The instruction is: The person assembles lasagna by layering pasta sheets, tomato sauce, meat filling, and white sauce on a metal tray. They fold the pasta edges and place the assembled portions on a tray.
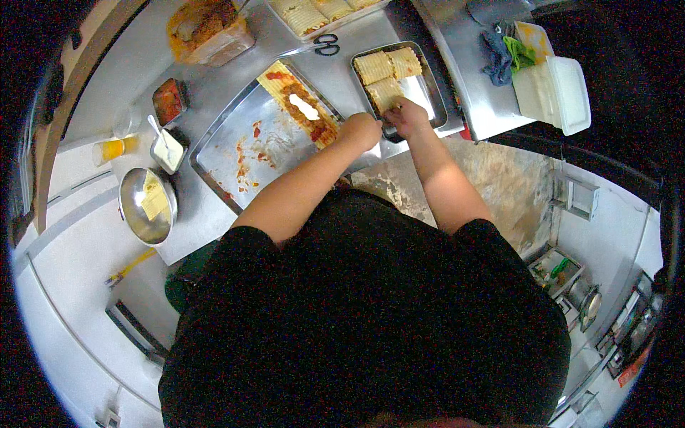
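My left hand (361, 133) is closed at the near right corner of a large metal tray (217, 135), close to a smaller deep tray; what its fingers hold, if anything, is hidden. My right hand (409, 118) reaches over the near side of the smaller tray (435, 91), fingers bent beside a ridged pasta roll (385, 93). Whether they grip it is hidden. Two more pasta rolls (389, 64) lie at the far end. On the large tray, a ridged pasta sheet (308, 90) carries brown-red filling and a white strip of sauce (303, 107).
At left stand a metal bowl (128, 207) with pasta sheets, a tub of white sauce (170, 151) with a spoon and a red sauce container (168, 101). Farther back are a filling tub (221, 47), black-handled scissors (327, 45) and another filled tray (342, 21). White containers (539, 89) stand right.
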A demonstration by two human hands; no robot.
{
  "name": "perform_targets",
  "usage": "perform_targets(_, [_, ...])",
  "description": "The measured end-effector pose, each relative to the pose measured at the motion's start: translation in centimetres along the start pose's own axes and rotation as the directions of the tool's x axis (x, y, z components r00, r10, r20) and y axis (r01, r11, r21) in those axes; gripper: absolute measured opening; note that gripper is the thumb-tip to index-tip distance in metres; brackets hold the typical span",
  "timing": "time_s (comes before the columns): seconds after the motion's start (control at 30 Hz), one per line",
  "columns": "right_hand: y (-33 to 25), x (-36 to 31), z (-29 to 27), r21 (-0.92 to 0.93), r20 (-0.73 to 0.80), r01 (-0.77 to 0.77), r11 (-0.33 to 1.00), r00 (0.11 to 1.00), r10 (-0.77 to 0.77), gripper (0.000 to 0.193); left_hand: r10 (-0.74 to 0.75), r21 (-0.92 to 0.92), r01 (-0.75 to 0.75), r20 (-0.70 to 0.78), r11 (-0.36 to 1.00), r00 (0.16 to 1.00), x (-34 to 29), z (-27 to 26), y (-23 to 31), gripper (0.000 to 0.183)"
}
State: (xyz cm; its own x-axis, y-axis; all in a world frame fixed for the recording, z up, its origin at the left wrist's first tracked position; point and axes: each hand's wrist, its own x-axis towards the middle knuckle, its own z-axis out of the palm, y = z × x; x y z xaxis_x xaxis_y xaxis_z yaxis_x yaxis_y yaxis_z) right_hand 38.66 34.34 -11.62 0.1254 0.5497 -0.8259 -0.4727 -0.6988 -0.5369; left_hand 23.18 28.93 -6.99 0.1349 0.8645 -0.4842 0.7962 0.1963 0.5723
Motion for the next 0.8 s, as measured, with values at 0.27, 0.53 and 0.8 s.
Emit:
perform_targets(0.27, [6.7,14.7,-4.0,-0.582,0.455,0.630,0.514,0.776,-0.436,0.026,-0.184,-0.021,0.184,-0.024,0.983,0.983,1.8,0.8,1.1,0.035])
perform_targets(0.53, [2.3,8.1,-2.8,-0.482,0.152,0.316,0.817,0.949,-0.278,0.020,0.072,-0.075,-0.073,-0.016,0.995,0.997,-1.5,-0.2,-1.3,0.032])
perform_targets(0.8, [-0.3,7.9,-3.6,-0.876,0.240,0.441,0.193,0.749,-0.618,0.033,0.062,-0.134,-0.098,-0.251,0.986,0.966,-12.4,-2.7,-10.0,0.025])
